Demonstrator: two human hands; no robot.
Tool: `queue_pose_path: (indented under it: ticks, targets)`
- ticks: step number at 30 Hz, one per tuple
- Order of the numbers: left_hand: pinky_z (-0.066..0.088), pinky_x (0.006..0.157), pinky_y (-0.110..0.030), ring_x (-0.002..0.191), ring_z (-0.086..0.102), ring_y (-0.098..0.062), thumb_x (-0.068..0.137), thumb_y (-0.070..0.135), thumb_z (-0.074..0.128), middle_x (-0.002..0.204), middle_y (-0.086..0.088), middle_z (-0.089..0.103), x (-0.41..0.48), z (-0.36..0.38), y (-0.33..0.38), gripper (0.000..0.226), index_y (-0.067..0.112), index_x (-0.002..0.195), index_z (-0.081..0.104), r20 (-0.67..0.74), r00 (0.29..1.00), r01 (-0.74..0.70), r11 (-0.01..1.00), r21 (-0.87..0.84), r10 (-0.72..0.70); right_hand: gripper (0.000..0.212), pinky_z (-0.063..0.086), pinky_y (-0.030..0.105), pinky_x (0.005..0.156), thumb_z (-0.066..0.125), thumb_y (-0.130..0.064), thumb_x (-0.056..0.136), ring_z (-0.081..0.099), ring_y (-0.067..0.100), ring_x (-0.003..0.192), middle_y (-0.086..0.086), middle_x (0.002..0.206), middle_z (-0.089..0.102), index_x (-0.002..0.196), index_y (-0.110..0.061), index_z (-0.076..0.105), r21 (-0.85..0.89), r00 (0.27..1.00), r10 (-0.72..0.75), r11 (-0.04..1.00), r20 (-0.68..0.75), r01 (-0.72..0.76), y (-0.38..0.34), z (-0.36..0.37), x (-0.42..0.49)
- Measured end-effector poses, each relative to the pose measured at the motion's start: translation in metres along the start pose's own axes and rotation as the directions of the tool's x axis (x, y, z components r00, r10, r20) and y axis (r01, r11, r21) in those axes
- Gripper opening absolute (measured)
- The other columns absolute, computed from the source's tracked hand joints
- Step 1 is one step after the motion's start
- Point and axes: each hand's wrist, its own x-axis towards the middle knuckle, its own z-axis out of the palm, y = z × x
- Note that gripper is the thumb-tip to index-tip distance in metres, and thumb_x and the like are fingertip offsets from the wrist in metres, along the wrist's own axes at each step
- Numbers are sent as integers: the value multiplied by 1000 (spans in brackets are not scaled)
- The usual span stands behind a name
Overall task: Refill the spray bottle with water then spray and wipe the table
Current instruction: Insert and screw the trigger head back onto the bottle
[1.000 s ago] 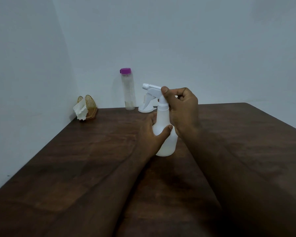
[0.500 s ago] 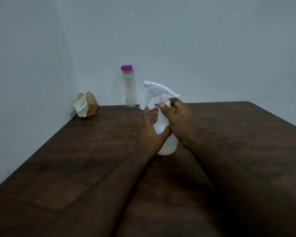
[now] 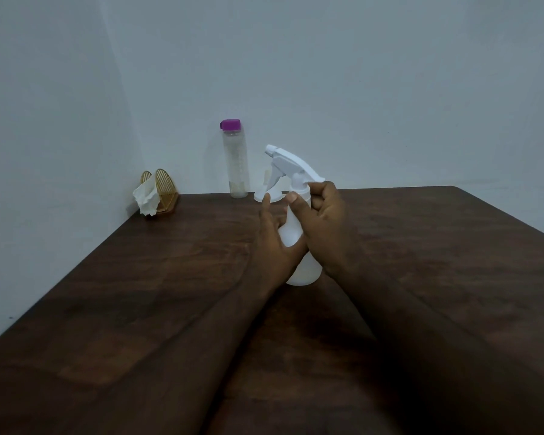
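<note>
Forearms, two, over dark wooden table (image 3: 139, 293), reaching to the spray bottle (image 3: 305, 268), white, upright on the wood. At its left side: left hand (image 3: 272, 246), cupping the body, thumb laid across the front. At its right side: right hand (image 3: 324, 227), thumb and curled fingers pinching the collar at the neck, directly beneath the trigger head (image 3: 291, 164), nozzle pointing left. Just behind it, partly hidden: white funnel-like piece (image 3: 258, 196). Behind it to the left, by the wall: clear water bottle (image 3: 234, 164), purple cap (image 3: 230, 124). Far to its left, in the corner: gold napkin holder (image 3: 165, 189) with tissue (image 3: 146, 199).
</note>
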Motion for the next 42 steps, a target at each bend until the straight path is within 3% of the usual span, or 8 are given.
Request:
queue_pose_path:
  ticks: [4, 10, 13, 17, 27, 31, 37, 42]
  targets:
    - [43, 93, -23, 110, 55, -3, 75, 42, 77, 127, -1, 60, 5, -5, -6, 109, 18, 154, 6, 40, 999, -38, 999, 37, 37, 31, 59, 50, 83, 73, -33, 87, 73, 21, 92, 5, 105, 74, 109, -24, 53, 11, 1000, 23, 1000, -1, -23, 1, 0, 1]
    - [34, 80, -1, 91, 48, 27, 80, 34, 75, 106, 26, 51, 14, -4, -10, 105, 15, 155, 3, 28, 993, -112, 994, 4, 112, 23, 55, 53, 88, 58, -36, 94, 71, 22, 93, 3, 98, 74, 111, -21, 63, -37, 996, 5, 999, 88, -2, -2, -4, -1]
    - [42, 87, -7, 96, 54, 19, 78, 31, 77, 100, 24, 58, 18, -1, -12, 103, 17, 154, 9, 8, 997, -81, 996, -34, 81, 22, 58, 49, 85, 62, -30, 96, 72, 23, 87, 6, 90, 74, 111, -14, 60, -22, 996, 9, 1000, 90, -7, -4, -4, 0]
    - [49, 97, -33, 110, 57, -2, 70, 42, 73, 123, 8, 59, 17, 0, -10, 103, 23, 152, 14, -8, 997, -81, 995, -49, 81, 25, 59, 38, 78, 67, -29, 92, 72, 17, 84, 5, 92, 73, 108, -15, 54, -42, 998, 23, 999, 56, -21, -6, -2, 3]
    - [45, 104, -41, 111, 48, 11, 64, 60, 65, 110, 53, 38, 15, 1, -12, 114, 18, 153, 10, -16, 994, -105, 991, -83, 104, 40, 58, 27, 77, 75, -41, 83, 68, 9, 94, -5, 105, 70, 113, -20, 59, -158, 1000, 13, 987, -5, -13, -5, -1, 4]
    - [47, 95, -27, 98, 50, 18, 64, 56, 73, 115, 30, 47, 12, 0, -9, 114, 21, 154, 11, -22, 996, -84, 993, -81, 83, 34, 58, 27, 72, 79, -38, 80, 69, 9, 84, -2, 92, 72, 101, -13, 68, -241, 997, -65, 969, -47, 51, -15, -2, 6]
    - [40, 75, -9, 83, 56, 3, 74, 38, 79, 92, 11, 57, 10, -3, -8, 108, 22, 153, 9, -26, 995, -93, 995, 21, 93, 21, 55, 51, 93, 71, -25, 88, 72, 28, 95, 11, 98, 76, 104, -12, 75, 19, 937, 121, 991, 327, -134, -22, -32, 19]
    - [32, 76, 0, 83, 44, 29, 77, 27, 80, 106, 22, 44, 11, -2, -6, 105, 19, 154, 10, -15, 998, -59, 998, -17, 58, 40, 59, 35, 80, 80, -21, 80, 72, 14, 92, 1, 102, 73, 115, -14, 62, -67, 997, 43, 997, 71, -38, -17, -10, 7]
